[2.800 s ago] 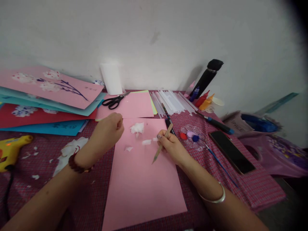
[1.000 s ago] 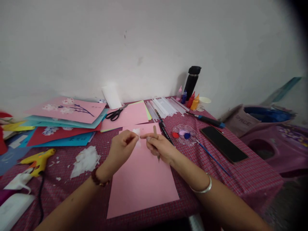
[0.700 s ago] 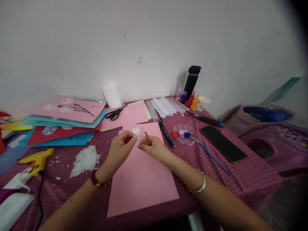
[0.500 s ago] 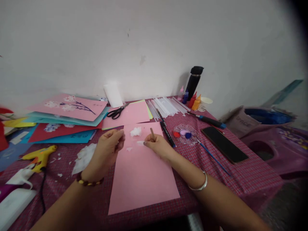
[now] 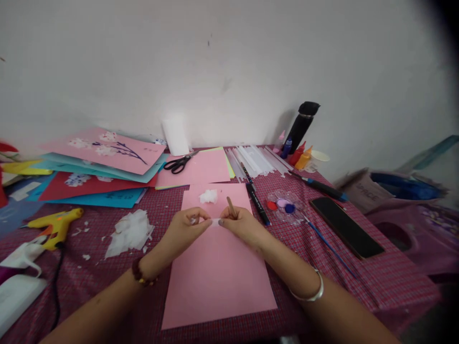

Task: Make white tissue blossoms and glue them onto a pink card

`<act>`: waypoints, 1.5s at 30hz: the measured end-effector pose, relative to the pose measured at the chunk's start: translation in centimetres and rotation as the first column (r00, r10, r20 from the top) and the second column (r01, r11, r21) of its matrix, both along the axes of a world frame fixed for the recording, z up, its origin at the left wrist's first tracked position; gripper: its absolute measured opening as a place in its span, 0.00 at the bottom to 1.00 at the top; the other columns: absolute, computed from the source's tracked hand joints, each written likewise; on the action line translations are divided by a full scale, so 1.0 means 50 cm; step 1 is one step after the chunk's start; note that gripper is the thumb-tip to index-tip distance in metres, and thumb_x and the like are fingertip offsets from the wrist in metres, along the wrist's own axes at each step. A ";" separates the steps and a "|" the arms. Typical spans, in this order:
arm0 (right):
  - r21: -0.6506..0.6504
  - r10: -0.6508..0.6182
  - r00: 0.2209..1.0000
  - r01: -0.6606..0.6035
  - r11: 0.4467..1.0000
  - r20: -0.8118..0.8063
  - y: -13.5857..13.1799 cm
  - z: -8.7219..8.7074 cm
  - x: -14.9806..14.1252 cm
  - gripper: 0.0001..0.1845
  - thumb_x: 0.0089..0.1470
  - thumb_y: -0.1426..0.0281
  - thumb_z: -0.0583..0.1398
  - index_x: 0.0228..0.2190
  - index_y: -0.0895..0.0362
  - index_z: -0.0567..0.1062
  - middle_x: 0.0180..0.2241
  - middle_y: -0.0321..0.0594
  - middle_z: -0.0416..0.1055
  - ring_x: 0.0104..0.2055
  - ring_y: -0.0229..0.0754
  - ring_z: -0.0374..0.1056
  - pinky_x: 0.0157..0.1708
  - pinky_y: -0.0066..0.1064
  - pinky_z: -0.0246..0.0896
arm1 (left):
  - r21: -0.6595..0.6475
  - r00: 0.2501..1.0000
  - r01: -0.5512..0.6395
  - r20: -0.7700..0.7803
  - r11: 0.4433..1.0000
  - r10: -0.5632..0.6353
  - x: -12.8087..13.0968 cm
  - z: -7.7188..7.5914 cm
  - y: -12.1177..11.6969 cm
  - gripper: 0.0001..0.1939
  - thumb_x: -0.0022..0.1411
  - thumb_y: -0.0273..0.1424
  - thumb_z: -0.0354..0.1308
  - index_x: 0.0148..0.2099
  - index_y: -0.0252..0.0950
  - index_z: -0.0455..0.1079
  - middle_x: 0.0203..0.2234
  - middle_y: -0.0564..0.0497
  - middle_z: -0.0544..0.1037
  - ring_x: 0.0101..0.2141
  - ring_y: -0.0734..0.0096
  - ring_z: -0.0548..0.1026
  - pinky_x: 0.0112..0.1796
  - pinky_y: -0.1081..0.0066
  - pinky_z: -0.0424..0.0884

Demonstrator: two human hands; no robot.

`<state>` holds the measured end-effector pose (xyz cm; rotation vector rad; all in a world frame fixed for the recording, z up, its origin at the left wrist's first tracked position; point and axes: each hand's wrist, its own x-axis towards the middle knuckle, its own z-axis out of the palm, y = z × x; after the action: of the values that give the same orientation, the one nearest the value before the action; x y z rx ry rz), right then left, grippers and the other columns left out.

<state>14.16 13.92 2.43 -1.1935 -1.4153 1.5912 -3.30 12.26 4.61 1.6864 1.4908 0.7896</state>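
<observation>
My left hand [image 5: 188, 228] is closed in a pinch on one end of a small white tissue piece [image 5: 215, 222]. The other end is pinched by my right hand [image 5: 244, 227], which also keeps a thin brown stick [image 5: 231, 208] upright between its fingers. Both hands are over a pink paper sheet [image 5: 218, 272]. On the sheet's upper part sits a crumpled white tissue tuft [image 5: 208, 196]. Left of my left hand lies a stack of torn white tissue [image 5: 131, 233] with scraps around it.
Left are a yellow glue gun [image 5: 57, 224] and a stack of painted cards [image 5: 107, 153]. Black scissors [image 5: 177, 165] lie behind. On the right are a marker [image 5: 258, 205], a paint palette [image 5: 283, 206], a blue brush [image 5: 330, 246], a phone [image 5: 346, 227] and a black bottle [image 5: 303, 126].
My left hand has moved right and down to meet my right hand at the tissue piece. The view has shifted slightly left.
</observation>
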 end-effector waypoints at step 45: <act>0.670 -0.089 0.928 -0.192 0.717 0.361 0.041 -0.061 0.024 0.16 0.58 0.74 0.51 0.45 0.52 0.72 0.42 0.42 0.72 0.42 0.40 0.68 0.42 0.33 0.62 | 0.207 0.964 -0.074 -0.235 0.976 0.123 -0.038 -0.026 0.165 0.11 0.53 0.37 0.52 0.24 0.36 0.59 0.18 0.56 0.63 0.22 0.75 0.60 0.25 0.74 0.54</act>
<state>15.37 15.96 -0.63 -0.9968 -2.0608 0.7078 -5.18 20.53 3.29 1.9267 1.7242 0.8270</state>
